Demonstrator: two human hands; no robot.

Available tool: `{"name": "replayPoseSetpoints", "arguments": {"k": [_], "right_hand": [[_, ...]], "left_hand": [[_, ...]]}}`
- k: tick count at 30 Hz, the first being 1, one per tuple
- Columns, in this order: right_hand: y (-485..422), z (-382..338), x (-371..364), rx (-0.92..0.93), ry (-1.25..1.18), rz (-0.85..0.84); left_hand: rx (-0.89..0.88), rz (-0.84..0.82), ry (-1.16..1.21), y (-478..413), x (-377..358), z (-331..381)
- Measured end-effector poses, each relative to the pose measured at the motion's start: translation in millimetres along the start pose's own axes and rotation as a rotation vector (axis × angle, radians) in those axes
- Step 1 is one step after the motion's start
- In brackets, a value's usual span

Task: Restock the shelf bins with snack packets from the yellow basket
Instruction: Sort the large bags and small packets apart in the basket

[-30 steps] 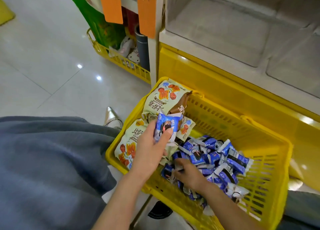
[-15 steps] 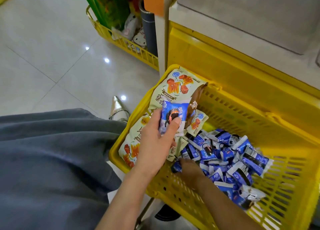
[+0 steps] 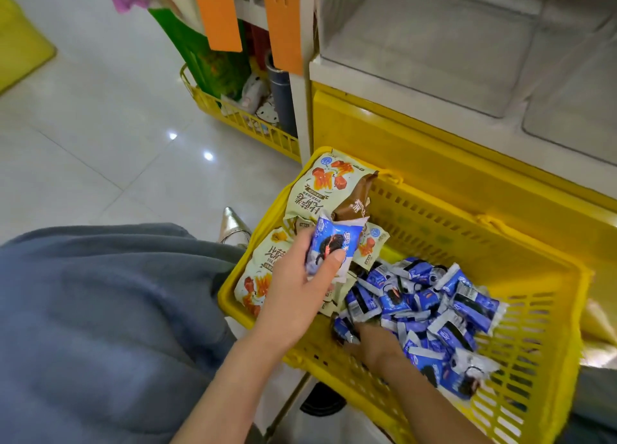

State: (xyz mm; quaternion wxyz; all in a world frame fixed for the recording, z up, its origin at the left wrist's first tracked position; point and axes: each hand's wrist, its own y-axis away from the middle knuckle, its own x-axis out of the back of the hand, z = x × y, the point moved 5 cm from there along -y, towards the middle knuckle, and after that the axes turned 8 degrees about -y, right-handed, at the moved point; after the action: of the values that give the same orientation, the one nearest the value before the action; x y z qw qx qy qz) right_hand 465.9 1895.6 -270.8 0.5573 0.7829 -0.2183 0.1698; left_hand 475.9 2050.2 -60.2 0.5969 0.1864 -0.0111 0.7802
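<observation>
While collecting for shelf bins: pinching blue packet in left hand, held clear for adding more. Digging right hand into packet pile in yellow basket just right of it; cannot tell grip under packets.

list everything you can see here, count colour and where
yellow basket: one, yellow, in front of the shelf
small blue packets: many, blue and white, piled in the basket's middle
held blue packet: one, blue and white, in the left hand's grip
cream packets: at least three, cream with orange print, basket's left end
brown packet: one, brown, among the cream ones
shelf bins: several, translucent white, top right
second basket: one, yellow, on the floor left of the shelf
orange tags: two, orange, hanging at top
silver shoe: one, silver, on the floor
left hand: one, holds a blue packet above the basket
right hand: one, in the blue pile, fingers hidden
</observation>
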Motion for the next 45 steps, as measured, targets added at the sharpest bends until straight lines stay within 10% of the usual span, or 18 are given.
{"name": "replayPoseSetpoints", "arguments": {"k": [12, 20, 30, 37, 45], "right_hand": [[25, -7, 36, 0.003, 0.001, 0.137], [94, 38, 127, 0.142, -0.44, 0.434], [107, 115, 131, -0.03, 0.287, 0.406], [85, 117, 115, -0.132, 0.326, 0.202], [47, 69, 144, 0.206, 0.015, 0.481]], "left_hand": [[-0.025, -0.06, 0.022, 10, -17, -2], [0.07, -0.168, -0.243, 19, -75, -42], [0.247, -0.687, -0.466, 29, -192, -103], [-0.107, -0.859, -0.786, 24, -205, -103], [0.05, -0.422, -0.58, -46, -173, -130]]}}
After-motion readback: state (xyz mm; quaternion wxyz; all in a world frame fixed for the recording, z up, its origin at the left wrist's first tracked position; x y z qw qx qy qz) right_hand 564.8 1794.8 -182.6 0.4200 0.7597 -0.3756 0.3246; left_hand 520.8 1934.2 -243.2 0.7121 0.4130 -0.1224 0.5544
